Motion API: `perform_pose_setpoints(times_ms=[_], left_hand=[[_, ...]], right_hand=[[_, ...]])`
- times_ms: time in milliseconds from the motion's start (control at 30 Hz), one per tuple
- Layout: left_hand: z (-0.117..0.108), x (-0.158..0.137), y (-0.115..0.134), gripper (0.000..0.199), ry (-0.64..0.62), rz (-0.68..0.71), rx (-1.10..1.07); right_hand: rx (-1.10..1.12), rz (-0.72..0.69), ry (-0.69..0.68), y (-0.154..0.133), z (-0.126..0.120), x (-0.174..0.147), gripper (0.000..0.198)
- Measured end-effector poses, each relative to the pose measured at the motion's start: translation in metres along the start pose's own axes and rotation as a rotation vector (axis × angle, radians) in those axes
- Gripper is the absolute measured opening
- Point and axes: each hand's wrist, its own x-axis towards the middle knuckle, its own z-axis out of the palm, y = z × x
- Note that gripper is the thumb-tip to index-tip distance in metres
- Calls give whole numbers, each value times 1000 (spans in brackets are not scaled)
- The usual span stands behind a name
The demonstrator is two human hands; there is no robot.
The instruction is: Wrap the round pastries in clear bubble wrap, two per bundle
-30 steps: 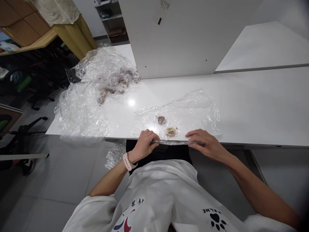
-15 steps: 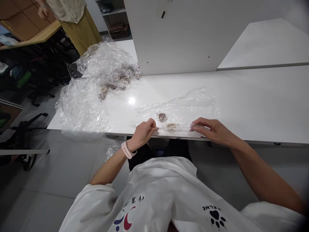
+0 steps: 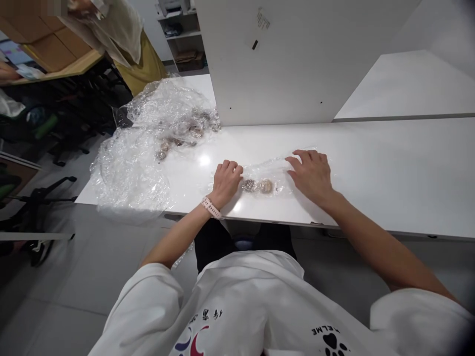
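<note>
Clear plastic film lies on the white table, partly folded over two small round things. One is a dark brown patterned disc; beside it to the right is a paler tan one. Their exact kind is blurred under the film. My left hand, with a pink watch band on its wrist, is at the film's left part, its fingers curled down on it and thumb near the index. Over the right part, my right hand has its fingers spread and bent, with thumb and index apart.
A large heap of crumpled clear film with several brownish wrapped things covers the table's left end. A white upright panel stands at the back. Beyond the left end stands a person in a yellow skirt.
Both hands have moved from the film's near edge to farther over it, and the near film now lies over the two round things. My right hand has opened. The view has shifted slightly.
</note>
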Motion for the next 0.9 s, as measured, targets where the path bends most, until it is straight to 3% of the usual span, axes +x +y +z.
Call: perform_pose_setpoints(times_ms=[67,133,233,333,400,467,633,733,833,900], left_hand=[[0,-11,10,13,22,117,-56],[3,-22,17,23,-43,237,-155],[13,-29,19,50,-104,270,-217],[15,-28,13,35,-117,172,-208],[9,-26,9,27,-143,149,-226],[-2,-22,6,24,-190,125,-296],[-15,2,-1,28,-378,-76,-428],[-11,4,6,22,-259,-109,-185],[-7,-19,21,27,-53,45,11],[-3,-40,29,46,-59,120,27]], right_hand=[[74,-143,15,-16,2,-11,33],[185,-265,-99,-29,10,-21,40],[301,-304,-225,-34,32,-27,57],[392,-284,-228,-26,42,-27,49],[457,-289,-238,-20,37,-26,41],[508,-238,-300,-17,25,-22,39],[555,70,-536,-16,6,2,52],[318,116,-386,-20,9,11,53],[134,-59,-125,-24,14,2,38],[142,-157,-73,-25,18,-12,32]])
